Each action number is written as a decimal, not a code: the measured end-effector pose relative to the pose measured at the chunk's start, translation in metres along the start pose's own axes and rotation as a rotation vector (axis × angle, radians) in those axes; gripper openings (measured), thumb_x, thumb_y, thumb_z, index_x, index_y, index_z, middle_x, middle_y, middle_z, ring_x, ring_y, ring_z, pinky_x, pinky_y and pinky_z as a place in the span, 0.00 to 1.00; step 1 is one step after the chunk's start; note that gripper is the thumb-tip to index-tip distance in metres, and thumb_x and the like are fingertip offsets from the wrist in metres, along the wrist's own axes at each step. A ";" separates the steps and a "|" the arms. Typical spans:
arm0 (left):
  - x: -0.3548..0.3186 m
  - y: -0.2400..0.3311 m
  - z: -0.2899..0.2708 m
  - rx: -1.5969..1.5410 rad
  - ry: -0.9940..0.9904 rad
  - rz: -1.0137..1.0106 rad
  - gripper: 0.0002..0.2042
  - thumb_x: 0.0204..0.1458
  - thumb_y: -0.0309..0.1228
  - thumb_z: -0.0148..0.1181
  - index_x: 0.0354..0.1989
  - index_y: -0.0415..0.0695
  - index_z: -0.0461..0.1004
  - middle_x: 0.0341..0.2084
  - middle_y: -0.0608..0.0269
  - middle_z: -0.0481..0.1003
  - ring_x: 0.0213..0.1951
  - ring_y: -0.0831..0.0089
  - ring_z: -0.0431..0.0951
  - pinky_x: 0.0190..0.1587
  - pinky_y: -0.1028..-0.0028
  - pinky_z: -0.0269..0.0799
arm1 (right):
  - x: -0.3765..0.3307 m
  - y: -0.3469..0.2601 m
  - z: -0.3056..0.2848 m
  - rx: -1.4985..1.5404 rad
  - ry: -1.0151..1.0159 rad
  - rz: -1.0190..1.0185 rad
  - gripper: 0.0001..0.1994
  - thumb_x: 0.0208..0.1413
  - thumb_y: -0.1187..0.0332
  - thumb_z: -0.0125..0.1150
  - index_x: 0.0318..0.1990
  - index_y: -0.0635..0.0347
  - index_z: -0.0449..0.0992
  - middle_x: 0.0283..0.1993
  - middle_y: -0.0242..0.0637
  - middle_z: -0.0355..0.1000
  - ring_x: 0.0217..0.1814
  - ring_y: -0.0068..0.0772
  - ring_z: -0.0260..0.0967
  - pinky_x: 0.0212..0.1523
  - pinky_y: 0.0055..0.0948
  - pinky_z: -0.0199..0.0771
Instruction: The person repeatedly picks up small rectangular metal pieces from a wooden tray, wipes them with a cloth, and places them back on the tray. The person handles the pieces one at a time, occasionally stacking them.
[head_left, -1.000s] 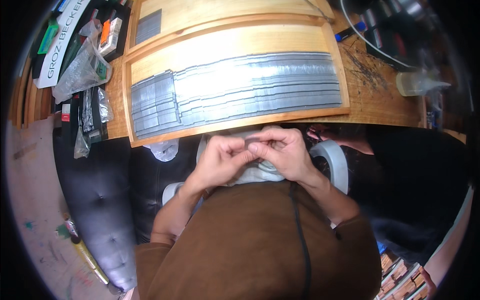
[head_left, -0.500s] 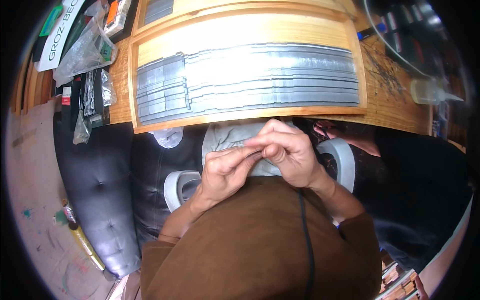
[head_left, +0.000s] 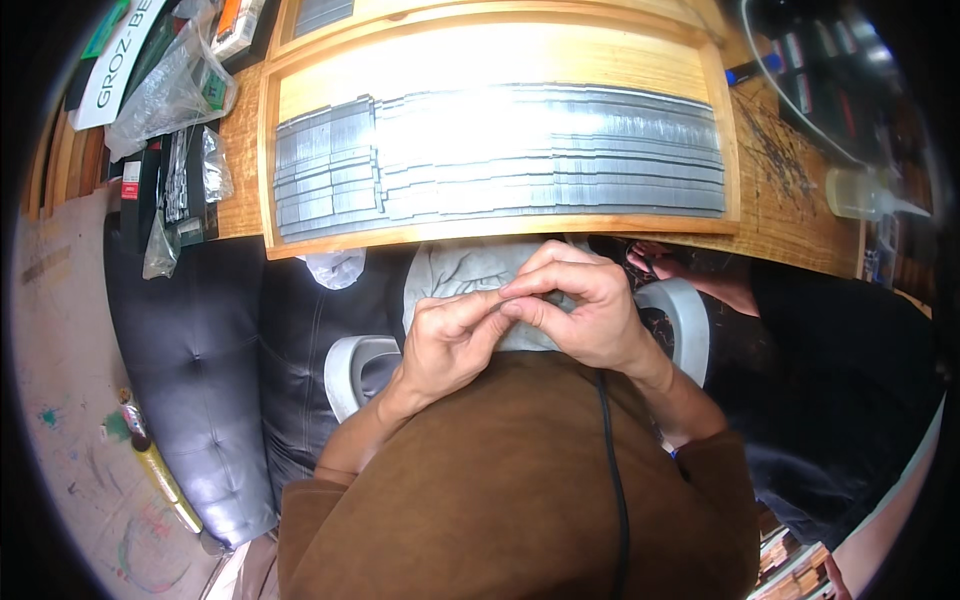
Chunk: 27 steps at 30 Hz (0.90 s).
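My left hand (head_left: 450,335) and my right hand (head_left: 582,305) meet in front of my chest, just short of the wooden tray (head_left: 500,238). Both are closed, thumb and fingertips pinched together where they touch. Whatever lies between the fingertips is too small and too covered to name. Beyond them, the tray holds many thin flat grey metal strips (head_left: 640,160) packed side by side in overlapping rows, with strong glare on the middle ones. A light grey cloth (head_left: 450,268) lies on my lap under the hands.
Plastic bags (head_left: 160,105) and small boxes crowd the table's left. Thin dark needle-like pieces (head_left: 780,150) and a clear squeeze bottle (head_left: 855,194) are on the right. Grey chair arms (head_left: 345,375) flank me. Another person's hand (head_left: 655,262) shows at the right, beneath the table edge.
My right thumb has shifted left onto the left fingertips, covering a thin dark edge that showed between the fingers. The view has moved slightly; the tray and strips look the same.
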<state>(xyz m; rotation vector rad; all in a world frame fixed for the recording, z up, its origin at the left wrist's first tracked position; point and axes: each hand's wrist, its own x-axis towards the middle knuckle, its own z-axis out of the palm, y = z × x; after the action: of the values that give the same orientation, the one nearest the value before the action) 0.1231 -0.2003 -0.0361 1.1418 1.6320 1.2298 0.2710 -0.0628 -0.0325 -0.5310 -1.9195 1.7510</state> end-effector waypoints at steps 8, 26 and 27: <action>0.000 0.000 0.000 -0.013 -0.016 -0.028 0.11 0.58 0.21 0.68 0.49 0.37 0.83 0.32 0.48 0.85 0.31 0.64 0.88 0.34 0.73 0.79 | -0.001 0.003 -0.001 0.006 0.003 -0.026 0.08 0.51 0.80 0.76 0.38 0.66 0.84 0.35 0.39 0.80 0.36 0.28 0.78 0.38 0.25 0.77; 0.002 0.001 -0.002 0.006 -0.012 -0.025 0.11 0.58 0.22 0.69 0.49 0.37 0.84 0.34 0.48 0.86 0.34 0.64 0.89 0.37 0.73 0.81 | 0.002 -0.001 -0.001 -0.015 0.011 -0.007 0.05 0.53 0.79 0.73 0.35 0.66 0.81 0.34 0.39 0.79 0.36 0.32 0.78 0.39 0.28 0.77; 0.002 0.001 -0.001 0.004 -0.009 -0.028 0.11 0.58 0.22 0.69 0.49 0.37 0.84 0.33 0.48 0.86 0.34 0.64 0.89 0.37 0.73 0.81 | 0.002 -0.001 -0.002 -0.016 0.011 -0.009 0.05 0.53 0.79 0.73 0.35 0.66 0.81 0.34 0.39 0.79 0.36 0.32 0.78 0.38 0.28 0.77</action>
<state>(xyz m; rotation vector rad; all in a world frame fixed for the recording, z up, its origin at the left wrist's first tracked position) 0.1218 -0.1987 -0.0352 1.1216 1.6389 1.2023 0.2705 -0.0606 -0.0313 -0.5359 -1.9271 1.7257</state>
